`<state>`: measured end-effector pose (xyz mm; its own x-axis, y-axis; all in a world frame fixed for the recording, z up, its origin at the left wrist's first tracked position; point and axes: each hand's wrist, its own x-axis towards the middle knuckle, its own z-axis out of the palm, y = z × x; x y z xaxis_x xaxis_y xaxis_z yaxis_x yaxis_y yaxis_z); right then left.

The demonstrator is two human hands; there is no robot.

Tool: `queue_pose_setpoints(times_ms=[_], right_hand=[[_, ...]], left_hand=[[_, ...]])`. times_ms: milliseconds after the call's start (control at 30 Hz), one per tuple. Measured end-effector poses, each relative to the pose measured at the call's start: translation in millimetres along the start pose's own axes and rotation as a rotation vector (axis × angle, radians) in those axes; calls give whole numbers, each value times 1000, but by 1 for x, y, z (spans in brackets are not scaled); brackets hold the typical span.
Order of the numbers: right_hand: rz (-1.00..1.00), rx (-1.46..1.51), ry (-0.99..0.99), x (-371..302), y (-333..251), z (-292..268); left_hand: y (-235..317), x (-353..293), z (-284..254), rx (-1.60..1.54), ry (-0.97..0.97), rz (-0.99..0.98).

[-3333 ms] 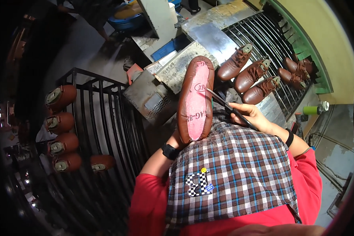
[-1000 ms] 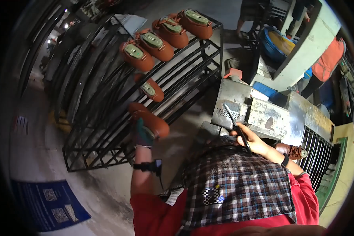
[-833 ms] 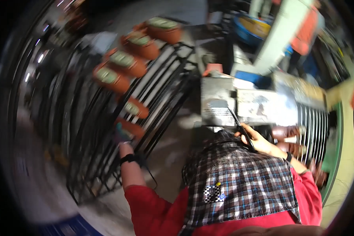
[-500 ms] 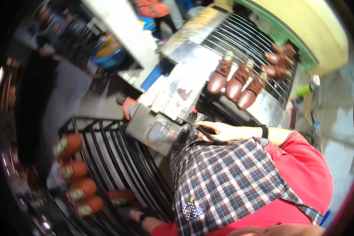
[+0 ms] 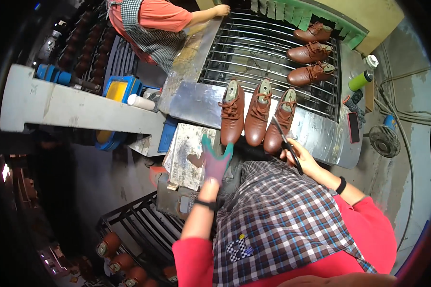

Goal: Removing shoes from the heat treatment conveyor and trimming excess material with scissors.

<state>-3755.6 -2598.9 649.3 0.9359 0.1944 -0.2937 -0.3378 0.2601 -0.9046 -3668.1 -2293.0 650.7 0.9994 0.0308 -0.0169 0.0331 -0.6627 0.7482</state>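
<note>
My left hand [image 5: 216, 161], in a purple and teal glove, is spread open. Its fingertips are at the toe of the left brown leather shoe [image 5: 232, 115]; whether they touch it I cannot tell. Alongside stand a middle brown shoe [image 5: 258, 115] and a right brown shoe [image 5: 279, 122], toes toward me, with pale green lasts inside and laces on top. My bare right hand [image 5: 299, 157] is closed on a long slender black tool [image 5: 293, 155]. The tool's thin tip lies over the right shoe; its exact kind is unclear.
Three more brown shoes [image 5: 311, 74] lie on the metal bar rack [image 5: 254, 48] by a green curtain. A co-worker's arm [image 5: 206, 16] reaches to its far left. A green bottle [image 5: 360, 80], phone [image 5: 353, 127] and small fan [image 5: 384, 141] are right. A black rack [image 5: 153, 210] holds shoes lower left.
My left hand has come up from the shoes on the lower left rack to the three shoes ahead. My view has swung round. The right hand keeps the black tool.
</note>
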Motion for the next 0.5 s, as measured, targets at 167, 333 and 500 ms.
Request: queue_pose_setpoints(times_ms=[167,333,500], right_hand=[[21,0,116,-44,2,-18],[47,-46,152,-51,6,-20],[-29,-302,54,-16,-26,-12]], left_hand=[[2,97,66,91,2,-205],[-13,111,95,91,86,-173],[-27,89,83,-122,39,-137]])
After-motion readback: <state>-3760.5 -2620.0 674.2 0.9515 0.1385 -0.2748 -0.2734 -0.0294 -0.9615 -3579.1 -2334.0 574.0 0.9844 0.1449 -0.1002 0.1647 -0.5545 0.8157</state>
